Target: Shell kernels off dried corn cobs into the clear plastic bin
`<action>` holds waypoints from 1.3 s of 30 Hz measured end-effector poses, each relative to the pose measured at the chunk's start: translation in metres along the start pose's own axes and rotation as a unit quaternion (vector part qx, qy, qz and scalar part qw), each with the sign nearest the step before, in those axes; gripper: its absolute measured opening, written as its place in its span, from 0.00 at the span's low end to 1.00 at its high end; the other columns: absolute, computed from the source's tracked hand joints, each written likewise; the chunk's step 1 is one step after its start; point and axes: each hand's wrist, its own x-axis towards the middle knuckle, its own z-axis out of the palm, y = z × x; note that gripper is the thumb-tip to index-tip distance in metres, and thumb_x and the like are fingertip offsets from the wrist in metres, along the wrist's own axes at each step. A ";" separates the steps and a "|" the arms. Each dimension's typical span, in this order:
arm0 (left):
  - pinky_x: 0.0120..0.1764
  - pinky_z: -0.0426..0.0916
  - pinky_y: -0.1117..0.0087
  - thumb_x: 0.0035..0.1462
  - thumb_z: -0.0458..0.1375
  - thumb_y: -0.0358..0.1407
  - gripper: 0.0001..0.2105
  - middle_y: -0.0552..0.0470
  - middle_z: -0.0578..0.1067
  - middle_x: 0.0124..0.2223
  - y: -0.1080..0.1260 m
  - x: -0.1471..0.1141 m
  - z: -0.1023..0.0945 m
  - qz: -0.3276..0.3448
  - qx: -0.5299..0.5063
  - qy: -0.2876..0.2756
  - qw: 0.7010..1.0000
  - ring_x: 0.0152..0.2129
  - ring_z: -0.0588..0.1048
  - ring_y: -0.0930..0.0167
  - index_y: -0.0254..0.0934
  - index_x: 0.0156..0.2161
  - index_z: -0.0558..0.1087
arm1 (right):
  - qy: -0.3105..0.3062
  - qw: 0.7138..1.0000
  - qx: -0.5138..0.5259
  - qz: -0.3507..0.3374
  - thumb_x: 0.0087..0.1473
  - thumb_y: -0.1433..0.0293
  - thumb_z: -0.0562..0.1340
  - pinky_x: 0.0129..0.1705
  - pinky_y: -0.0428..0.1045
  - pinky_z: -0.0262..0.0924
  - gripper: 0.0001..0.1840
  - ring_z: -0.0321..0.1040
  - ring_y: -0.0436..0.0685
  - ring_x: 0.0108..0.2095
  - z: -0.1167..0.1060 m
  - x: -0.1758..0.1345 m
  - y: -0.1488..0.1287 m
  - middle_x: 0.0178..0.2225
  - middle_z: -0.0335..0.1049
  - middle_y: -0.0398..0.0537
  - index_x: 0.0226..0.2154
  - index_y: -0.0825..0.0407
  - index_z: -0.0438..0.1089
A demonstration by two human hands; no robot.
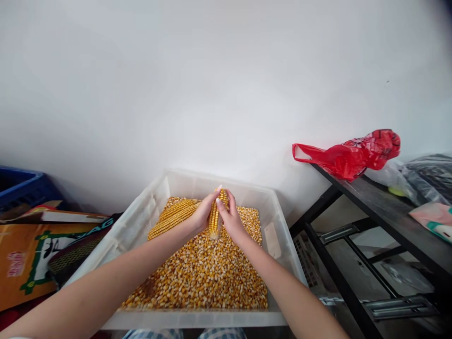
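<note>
Between my two hands stands a dried corn cob (213, 221), its yellow kernels showing and its pale end pointing down toward me. My left hand (205, 210) is closed around its left side. From the right, my right hand (229, 214) grips it too, the thumb lying across the kernels. Below them, loose corn kernels (212, 278) cover the floor of a translucent plastic bin (194, 320). Several whole corn cobs (173, 216) lie on the kernels at the bin's left side, partly hidden by my left forearm.
Right of the bin is a dark metal-framed table (374, 197) with a red plastic bag (348, 153) on its corner. A cardboard box (31, 263), a black mesh bag (70, 256) and a blue crate (28, 188) stand at the left. A white wall (219, 84) rises behind.
</note>
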 end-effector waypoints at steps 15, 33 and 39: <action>0.37 0.62 0.72 0.54 0.51 0.49 0.17 0.53 0.70 0.29 0.014 -0.002 -0.004 0.280 0.307 0.068 0.907 0.30 0.68 0.70 0.35 0.31 0.69 | -0.082 0.991 0.092 0.046 0.49 0.58 0.59 0.50 0.53 0.62 0.37 0.57 0.55 0.55 0.002 -0.004 -0.023 0.58 0.53 0.38 0.60 0.37 0.46; 0.36 0.61 0.72 0.59 0.45 0.48 0.18 0.51 0.72 0.33 0.022 -0.011 -0.003 0.340 0.420 0.124 0.832 0.31 0.69 0.69 0.37 0.39 0.68 | -0.100 0.953 0.250 0.142 0.47 0.66 0.55 0.34 0.45 0.63 0.28 0.65 0.51 0.38 0.007 -0.008 -0.012 0.42 0.67 0.40 0.54 0.39 0.55; 0.34 0.61 0.71 0.59 0.45 0.48 0.18 0.52 0.72 0.31 0.018 -0.009 -0.003 0.341 0.432 0.120 0.826 0.30 0.69 0.69 0.37 0.37 0.69 | -0.075 0.955 0.249 0.144 0.49 0.67 0.54 0.30 0.42 0.61 0.24 0.63 0.48 0.33 0.008 -0.007 -0.008 0.38 0.67 0.40 0.51 0.40 0.57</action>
